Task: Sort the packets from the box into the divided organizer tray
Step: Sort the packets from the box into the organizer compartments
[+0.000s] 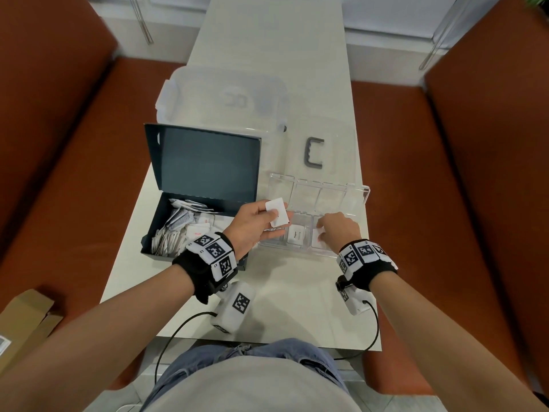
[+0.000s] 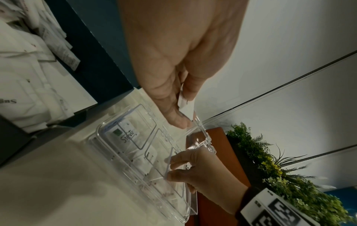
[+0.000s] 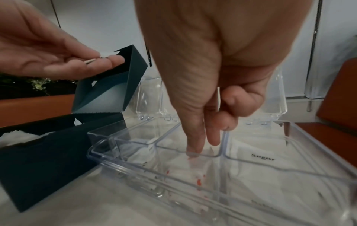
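Mid-sort: the right hand [image 1: 338,230] pushes a red-printed packet [image 3: 193,171] into the tray [image 1: 364,194] at the surface's right edge, grip narrow; the left hand [image 1: 255,224] pinches white packets [image 1: 277,211] beside the box [image 1: 154,230], needing their compartment next.

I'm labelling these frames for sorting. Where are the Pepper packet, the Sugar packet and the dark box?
Pepper packet [image 1: 296,235], head view, on its printed white face in the tray.
Sugar packet [image 3: 263,157], right wrist view, on the printed word.
dark box [image 1: 208,162], head view, on the inside of its raised lid.
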